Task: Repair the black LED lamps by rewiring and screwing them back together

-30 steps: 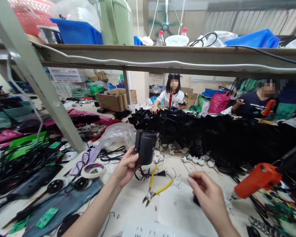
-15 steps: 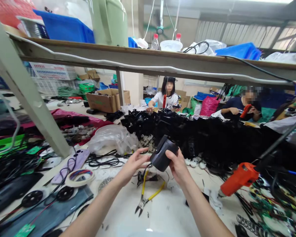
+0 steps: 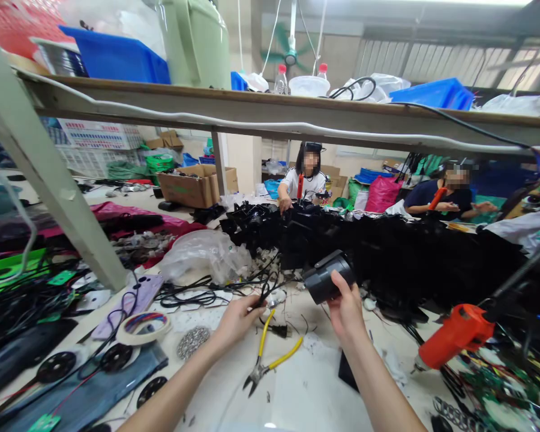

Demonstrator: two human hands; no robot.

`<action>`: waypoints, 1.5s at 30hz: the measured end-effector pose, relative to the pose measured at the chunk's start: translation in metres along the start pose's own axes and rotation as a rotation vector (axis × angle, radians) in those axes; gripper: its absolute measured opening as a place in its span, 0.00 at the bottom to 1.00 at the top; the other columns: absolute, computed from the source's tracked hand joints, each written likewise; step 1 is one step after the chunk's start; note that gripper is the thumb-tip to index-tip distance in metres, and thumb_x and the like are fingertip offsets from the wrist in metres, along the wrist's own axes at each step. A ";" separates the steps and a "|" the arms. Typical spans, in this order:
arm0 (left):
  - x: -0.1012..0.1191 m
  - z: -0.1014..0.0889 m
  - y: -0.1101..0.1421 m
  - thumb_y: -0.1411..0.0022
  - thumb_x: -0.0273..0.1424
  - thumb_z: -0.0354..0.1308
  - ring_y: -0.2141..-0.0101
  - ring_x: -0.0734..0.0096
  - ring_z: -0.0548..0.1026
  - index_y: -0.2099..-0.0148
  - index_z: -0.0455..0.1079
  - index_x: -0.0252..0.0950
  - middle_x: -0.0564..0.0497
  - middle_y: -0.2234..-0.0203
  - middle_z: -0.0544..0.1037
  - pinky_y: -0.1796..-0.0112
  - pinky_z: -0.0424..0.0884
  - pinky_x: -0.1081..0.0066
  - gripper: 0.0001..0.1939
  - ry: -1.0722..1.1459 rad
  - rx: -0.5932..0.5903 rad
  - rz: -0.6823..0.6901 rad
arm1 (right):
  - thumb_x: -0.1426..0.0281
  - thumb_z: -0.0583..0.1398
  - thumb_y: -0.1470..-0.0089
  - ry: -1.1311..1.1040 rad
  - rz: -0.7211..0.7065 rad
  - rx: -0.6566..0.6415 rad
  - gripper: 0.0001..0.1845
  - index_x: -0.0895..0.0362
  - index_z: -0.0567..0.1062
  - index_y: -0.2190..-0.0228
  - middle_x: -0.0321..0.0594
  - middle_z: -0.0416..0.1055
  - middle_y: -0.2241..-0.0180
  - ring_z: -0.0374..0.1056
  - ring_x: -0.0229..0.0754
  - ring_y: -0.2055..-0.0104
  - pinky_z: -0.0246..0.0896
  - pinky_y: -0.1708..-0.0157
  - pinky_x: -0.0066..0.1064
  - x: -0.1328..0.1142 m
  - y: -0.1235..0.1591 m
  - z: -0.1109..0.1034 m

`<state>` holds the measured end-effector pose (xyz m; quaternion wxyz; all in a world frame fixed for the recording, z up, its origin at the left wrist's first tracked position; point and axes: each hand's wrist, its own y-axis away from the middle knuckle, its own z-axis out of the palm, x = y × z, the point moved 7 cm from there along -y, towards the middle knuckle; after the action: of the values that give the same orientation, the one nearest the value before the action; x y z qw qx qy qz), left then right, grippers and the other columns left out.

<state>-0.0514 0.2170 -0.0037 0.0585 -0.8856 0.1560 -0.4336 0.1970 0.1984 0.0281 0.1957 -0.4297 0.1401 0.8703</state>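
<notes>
My right hand (image 3: 347,309) is closed round a black cylindrical housing (image 3: 327,276), held tilted above the white table (image 3: 297,396). My left hand (image 3: 237,317) pinches thin black wires (image 3: 266,289) that run up from the table toward the housing. Yellow-handled cutters (image 3: 270,360) lie on the table just below and between my hands. A round metal mesh disc (image 3: 192,341) lies left of my left forearm.
A long heap of black parts (image 3: 387,252) fills the table behind my hands. An orange electric screwdriver (image 3: 454,333) hangs at the right. A tape roll (image 3: 144,327), a purple phone (image 3: 130,297), speaker discs and cables lie left. Two people work across the table. A shelf spans overhead.
The housing passed from my left hand to my right, which carried it rightward. My left hand dropped to the wires above the cutters.
</notes>
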 end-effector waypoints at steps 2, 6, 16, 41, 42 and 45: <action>0.005 -0.011 -0.006 0.41 0.35 0.55 0.63 0.60 0.77 0.61 0.76 0.37 0.47 0.65 0.81 0.61 0.71 0.67 0.11 0.000 0.092 0.030 | 0.61 0.71 0.67 -0.003 -0.011 0.021 0.28 0.53 0.71 0.62 0.32 0.75 0.64 0.71 0.39 0.63 0.66 0.69 0.28 -0.006 -0.002 -0.006; 0.029 -0.041 -0.010 0.41 0.34 0.58 0.62 0.62 0.76 0.60 0.76 0.36 0.47 0.65 0.79 0.60 0.70 0.67 0.10 -0.021 0.209 0.140 | 0.59 0.71 0.68 0.018 -0.005 0.054 0.29 0.52 0.71 0.61 0.32 0.75 0.62 0.71 0.40 0.61 0.66 0.68 0.28 -0.016 -0.001 -0.016; 0.077 -0.045 0.041 0.36 0.26 0.52 0.70 0.68 0.72 0.58 0.77 0.39 0.50 0.72 0.75 0.69 0.64 0.71 0.12 -0.475 -0.002 0.502 | 0.48 0.64 0.61 0.861 0.275 -0.198 0.41 0.59 0.67 0.49 0.50 0.74 0.51 0.70 0.54 0.50 0.67 0.54 0.40 0.018 0.044 -0.062; 0.037 -0.034 0.074 0.51 0.38 0.68 0.62 0.61 0.73 0.51 0.76 0.40 0.49 0.64 0.78 0.60 0.67 0.66 0.23 0.107 -0.149 -0.024 | 0.74 0.57 0.49 1.121 -0.272 -0.680 0.08 0.54 0.76 0.68 0.33 0.73 0.76 0.67 0.38 0.75 0.59 0.73 0.28 0.023 0.083 0.037; 0.030 -0.034 0.074 0.53 0.39 0.69 0.62 0.61 0.73 0.50 0.75 0.39 0.49 0.64 0.77 0.60 0.68 0.66 0.27 0.205 -0.177 -0.121 | 0.74 0.56 0.49 1.119 -0.281 -0.668 0.09 0.54 0.75 0.67 0.33 0.73 0.76 0.67 0.39 0.75 0.59 0.73 0.28 0.024 0.081 0.035; 0.016 -0.031 0.073 0.52 0.43 0.66 0.67 0.64 0.73 0.52 0.74 0.34 0.49 0.69 0.76 0.65 0.68 0.68 0.26 0.449 -0.173 -0.308 | 0.73 0.54 0.47 1.115 -0.369 -0.653 0.08 0.54 0.73 0.67 0.35 0.73 0.74 0.68 0.40 0.72 0.59 0.72 0.29 0.022 0.082 0.034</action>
<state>-0.0831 0.1433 0.0104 -0.1199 -0.7824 0.0649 -0.6077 0.1236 0.1447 0.0365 0.0996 -0.8690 -0.1257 0.4680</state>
